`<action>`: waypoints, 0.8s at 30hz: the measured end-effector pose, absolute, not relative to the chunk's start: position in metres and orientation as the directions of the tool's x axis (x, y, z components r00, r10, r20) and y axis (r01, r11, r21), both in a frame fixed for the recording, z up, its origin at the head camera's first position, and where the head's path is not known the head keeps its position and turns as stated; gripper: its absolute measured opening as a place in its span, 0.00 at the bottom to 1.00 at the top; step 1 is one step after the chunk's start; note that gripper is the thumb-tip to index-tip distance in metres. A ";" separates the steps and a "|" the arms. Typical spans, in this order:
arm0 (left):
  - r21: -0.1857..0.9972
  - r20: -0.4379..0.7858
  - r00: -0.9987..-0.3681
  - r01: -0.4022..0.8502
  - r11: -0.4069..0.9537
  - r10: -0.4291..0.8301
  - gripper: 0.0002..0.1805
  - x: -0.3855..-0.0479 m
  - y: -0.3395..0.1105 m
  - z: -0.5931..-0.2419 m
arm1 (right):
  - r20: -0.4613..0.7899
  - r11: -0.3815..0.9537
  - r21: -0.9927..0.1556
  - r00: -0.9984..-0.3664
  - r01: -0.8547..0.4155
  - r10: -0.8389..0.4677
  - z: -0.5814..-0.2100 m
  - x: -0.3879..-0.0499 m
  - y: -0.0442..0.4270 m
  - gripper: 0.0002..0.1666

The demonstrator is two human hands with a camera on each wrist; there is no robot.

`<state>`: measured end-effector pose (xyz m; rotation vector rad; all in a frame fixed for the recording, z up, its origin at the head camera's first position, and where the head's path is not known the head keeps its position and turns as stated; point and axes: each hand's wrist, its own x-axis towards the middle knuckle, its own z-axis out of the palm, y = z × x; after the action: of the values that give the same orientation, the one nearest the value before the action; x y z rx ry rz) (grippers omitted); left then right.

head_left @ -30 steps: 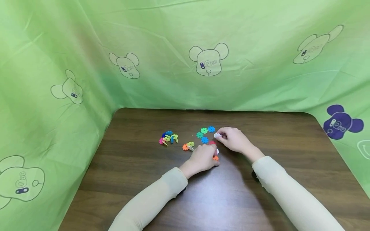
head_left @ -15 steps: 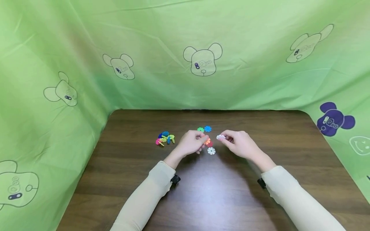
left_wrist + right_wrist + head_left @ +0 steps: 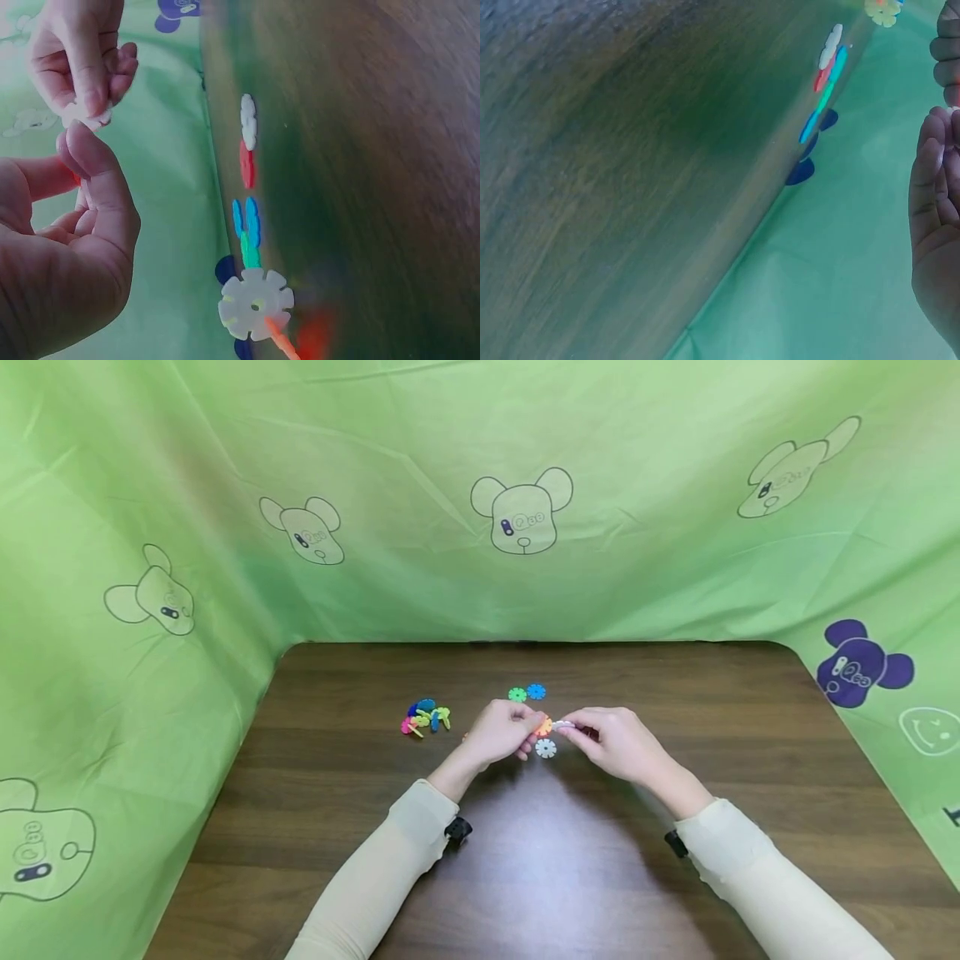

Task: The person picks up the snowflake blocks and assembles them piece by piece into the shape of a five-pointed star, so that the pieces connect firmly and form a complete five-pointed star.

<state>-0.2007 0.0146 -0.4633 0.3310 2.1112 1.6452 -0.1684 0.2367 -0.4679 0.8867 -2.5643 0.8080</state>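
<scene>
My left hand (image 3: pixel 498 732) pinches an orange notched plastic disc (image 3: pixel 545 727) between thumb and fingers, raised above the table. My right hand (image 3: pixel 618 745) pinches a white notched disc (image 3: pixel 562 725) edge-on against the orange one's right side. Whether their slots interlock I cannot tell. In the left wrist view the right hand's white disc (image 3: pixel 71 114) meets the left fingertips. Below the hands on the table lie another white disc (image 3: pixel 546 749) and, seen from the left wrist, a red disc (image 3: pixel 247 165). My left hand hides part of the loose discs from the head camera.
Behind the hands lie a green disc (image 3: pixel 517 694) and a blue disc (image 3: pixel 536 692). A small heap of mixed discs (image 3: pixel 423 720) sits to the left. The left wrist view shows a whitish disc (image 3: pixel 255 304) with an orange one beside it. Green cloth (image 3: pixel 405 585) hangs around the table.
My left hand has come up from the table near the front with the orange disc and moved back. My right hand has lifted the white disc and brought it to the orange one.
</scene>
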 end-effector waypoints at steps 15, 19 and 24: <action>0.956 -0.184 -0.933 -0.097 0.277 0.309 0.12 -0.192 0.025 -0.459 | 0.573 0.604 -0.286 -0.638 -0.744 -0.515 -0.468 -0.172 0.228 0.12; 0.965 -0.167 -0.936 -0.090 0.248 0.309 0.12 -0.191 0.023 -0.460 | 0.553 0.620 -0.297 -0.660 -0.726 -0.508 -0.466 -0.172 0.226 0.10; 0.981 -0.134 -0.938 -0.080 0.177 0.318 0.12 -0.189 0.022 -0.465 | 0.314 0.707 -0.449 -0.838 -0.546 -0.447 -0.465 -0.175 0.231 0.13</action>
<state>-0.1891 0.0222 -0.4647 0.2277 2.1501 1.8223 -0.1750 0.2313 -0.4654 0.8016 -2.7318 0.8054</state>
